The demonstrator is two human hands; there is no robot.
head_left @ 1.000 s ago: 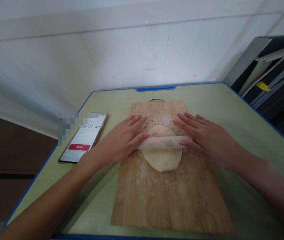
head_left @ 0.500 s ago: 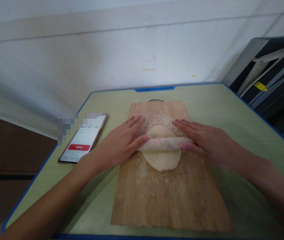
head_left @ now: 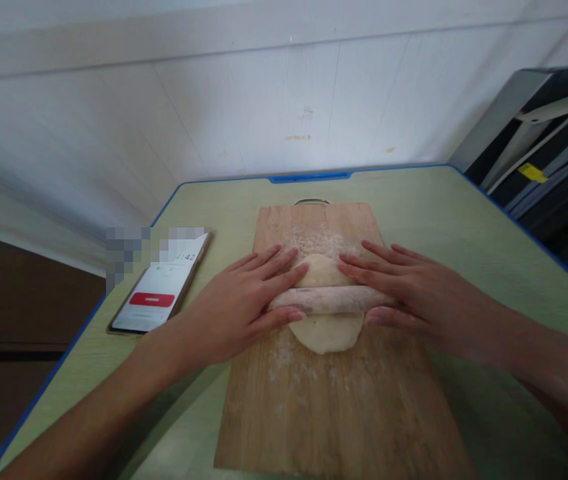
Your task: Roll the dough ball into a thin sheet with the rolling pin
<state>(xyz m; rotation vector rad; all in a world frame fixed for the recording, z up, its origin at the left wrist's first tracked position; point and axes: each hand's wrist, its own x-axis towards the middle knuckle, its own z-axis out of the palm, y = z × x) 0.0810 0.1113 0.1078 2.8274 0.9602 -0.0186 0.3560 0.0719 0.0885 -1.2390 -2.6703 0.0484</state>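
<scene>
A flour-dusted rolling pin lies crosswise over a flat, pale round of dough. The dough shows on both the far and near sides of the pin. My left hand holds the pin's left end, fingers reaching over it and thumb on the near side. At the right end, my right hand holds it the same way, its fingers long and slightly spread. Both palms cover the pin's ends. Under the dough is a wooden cutting board, with loose flour scattered around the dough.
The board lies on a light green table with a blue edge. A phone showing a timer rests to the left, beside my left forearm. Behind stands a white wall. A dark framed object with a yellow tag is at the right.
Both hands and the rolling pin have moved slightly toward me over the dough. The fingers are a little more spread. The view has shifted slightly.
</scene>
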